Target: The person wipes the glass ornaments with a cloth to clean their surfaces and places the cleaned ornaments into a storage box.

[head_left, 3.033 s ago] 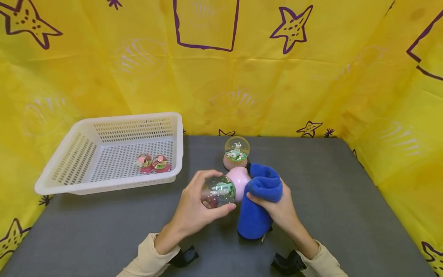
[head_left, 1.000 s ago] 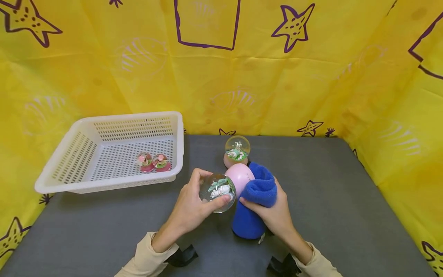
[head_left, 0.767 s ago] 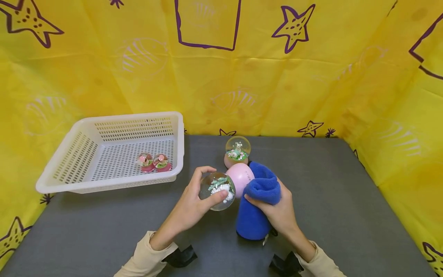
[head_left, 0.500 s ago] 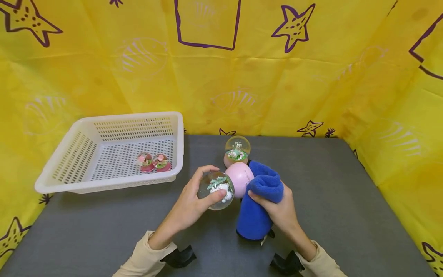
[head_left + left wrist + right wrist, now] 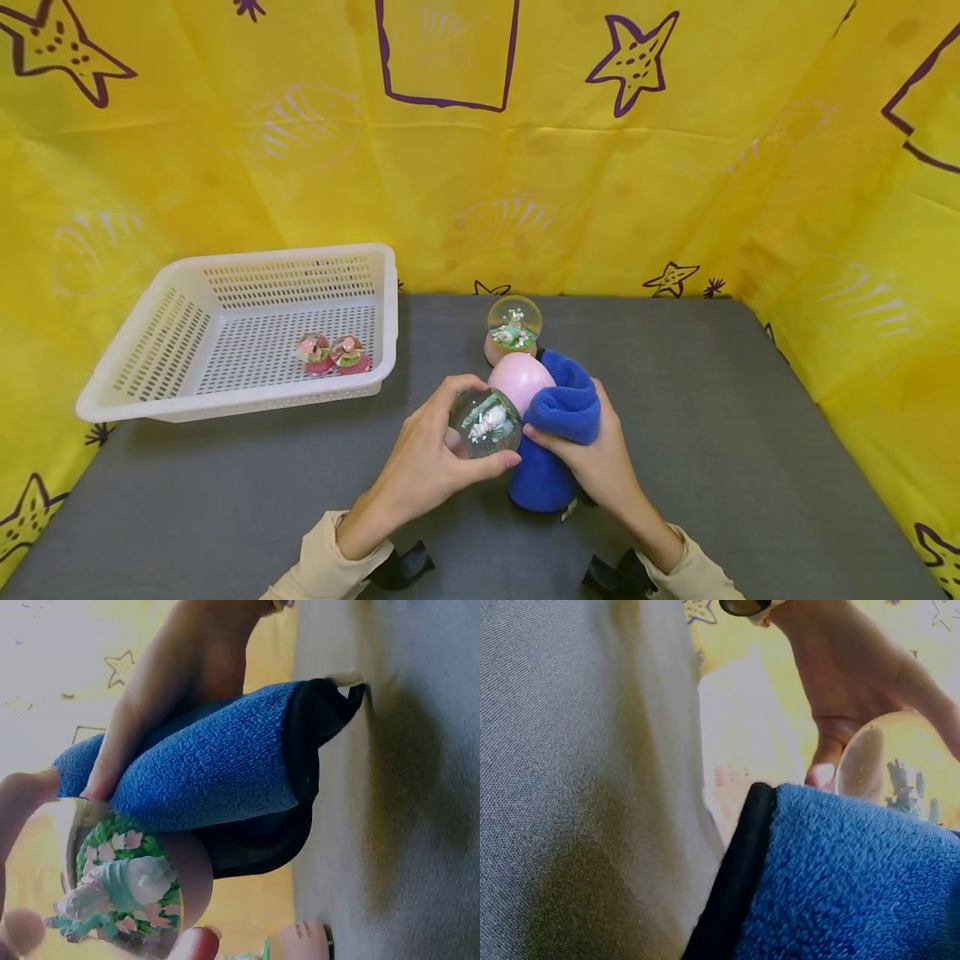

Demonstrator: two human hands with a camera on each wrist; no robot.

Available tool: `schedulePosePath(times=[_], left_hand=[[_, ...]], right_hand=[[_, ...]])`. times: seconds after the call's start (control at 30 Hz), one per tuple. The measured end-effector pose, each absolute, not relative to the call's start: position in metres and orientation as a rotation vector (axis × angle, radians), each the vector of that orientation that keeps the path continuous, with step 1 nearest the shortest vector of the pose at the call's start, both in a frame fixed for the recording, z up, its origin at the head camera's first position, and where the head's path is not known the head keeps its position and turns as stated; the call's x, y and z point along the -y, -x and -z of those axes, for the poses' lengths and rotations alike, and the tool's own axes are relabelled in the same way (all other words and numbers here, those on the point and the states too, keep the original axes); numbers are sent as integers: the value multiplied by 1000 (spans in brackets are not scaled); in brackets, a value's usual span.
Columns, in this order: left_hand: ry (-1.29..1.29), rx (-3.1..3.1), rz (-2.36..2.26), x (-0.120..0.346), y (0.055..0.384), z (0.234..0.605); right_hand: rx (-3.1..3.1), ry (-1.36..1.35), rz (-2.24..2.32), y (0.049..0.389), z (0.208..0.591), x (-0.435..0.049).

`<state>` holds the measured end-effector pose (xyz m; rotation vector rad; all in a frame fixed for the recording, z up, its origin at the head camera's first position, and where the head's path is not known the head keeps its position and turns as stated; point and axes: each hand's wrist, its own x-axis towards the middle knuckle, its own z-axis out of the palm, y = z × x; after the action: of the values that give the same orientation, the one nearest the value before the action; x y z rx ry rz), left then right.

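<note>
In the head view my left hand [image 5: 429, 450] holds a snow globe [image 5: 491, 423] by its clear dome, thumb below and fingers above. The globe lies tilted, its pink base [image 5: 521, 383] pointing up and right. Inside are a pale figure, green leaves and pink flowers, clearest in the left wrist view. My right hand [image 5: 596, 454] grips a folded blue cloth [image 5: 566, 410] with a dark edging [image 5: 731, 877], against the base. Part of the base is hidden by the cloth. Just behind, a second snow globe [image 5: 513, 332] stands upright on the table.
A white perforated basket [image 5: 247, 392] stands at the left, with two small pink-based globes [image 5: 350, 354] inside near its right end. The grey table [image 5: 720, 433] reaches back to a yellow patterned curtain [image 5: 450, 208].
The held globe has turned and shifted slightly right and nearer. My left thumb has slid from the dome's face to its lower edge. The cloth has moved a little left along the base.
</note>
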<state>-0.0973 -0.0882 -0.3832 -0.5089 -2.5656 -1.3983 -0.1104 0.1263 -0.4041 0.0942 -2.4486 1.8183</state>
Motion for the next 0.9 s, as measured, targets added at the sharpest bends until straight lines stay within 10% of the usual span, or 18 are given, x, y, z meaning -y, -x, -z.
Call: schedulePosePath(times=[0.33,0.9], left_hand=[[686,2459,1212,91,101,387],[277,2320,2358,102,111,375]], right_hand=[[2406,-48,-1959,111,400,-126],[2246,-299,-1955,113,403,-135]])
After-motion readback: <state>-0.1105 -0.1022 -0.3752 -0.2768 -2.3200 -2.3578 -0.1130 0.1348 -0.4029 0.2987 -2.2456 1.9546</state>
